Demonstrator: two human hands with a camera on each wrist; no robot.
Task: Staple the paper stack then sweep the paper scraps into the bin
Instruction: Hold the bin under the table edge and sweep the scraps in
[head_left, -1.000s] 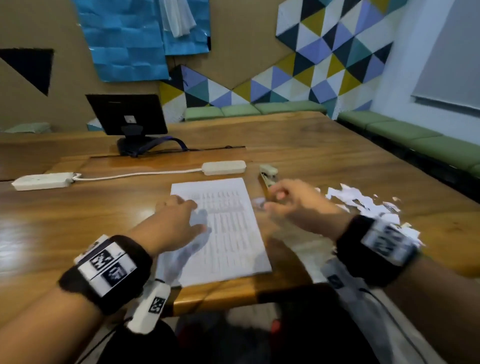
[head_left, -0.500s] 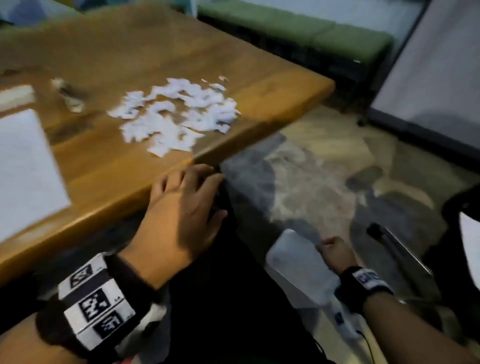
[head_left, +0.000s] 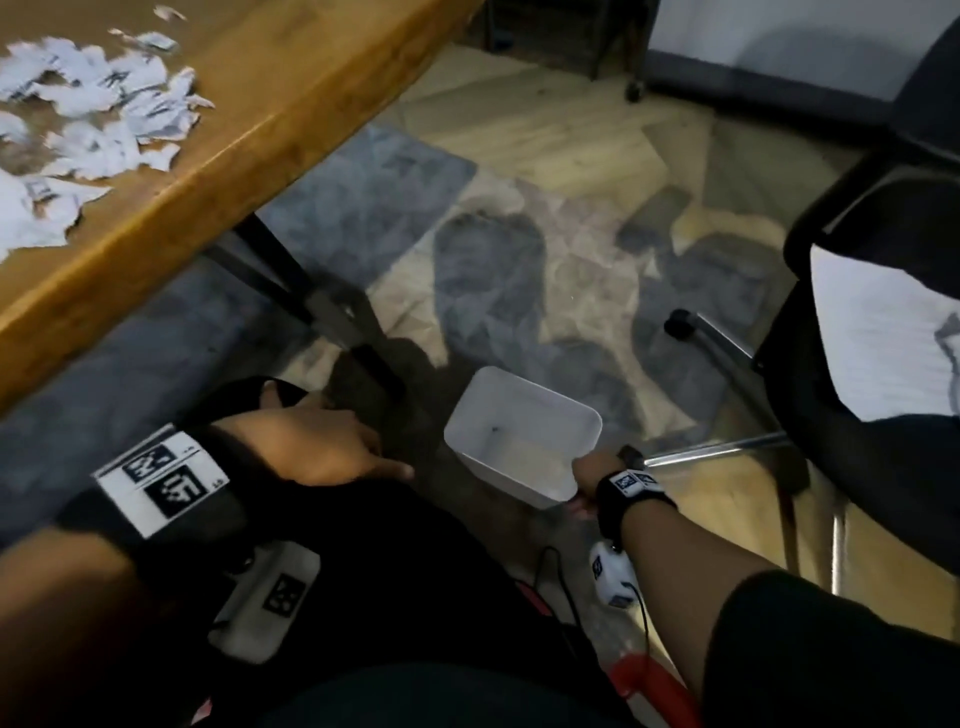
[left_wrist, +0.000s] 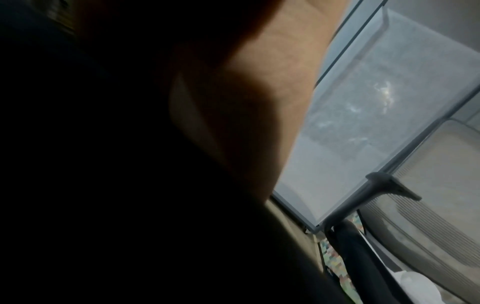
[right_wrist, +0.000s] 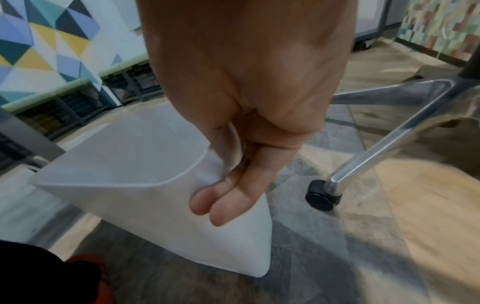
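While the left hand (head_left: 317, 447) rests flat on the dark-clothed lap, fingers straight and together, holding nothing, the right hand (head_left: 589, 480) clamps a corner of the white plastic bin (head_left: 511, 441), fingers (right_wrist: 228, 205) outside its wall. Bin is tilted, just above the floor. Beyond the fingers, the torn paper scraps (head_left: 88, 119) lie on the wooden table (head_left: 291, 98), well apart.

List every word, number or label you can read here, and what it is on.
No readable text.
Scraps: dark print, too blurred to read.
Left wristband: black-and-white marker squares, plus tiny blurred characters.
Right wristband: small marker squares only.
Bin: blank.
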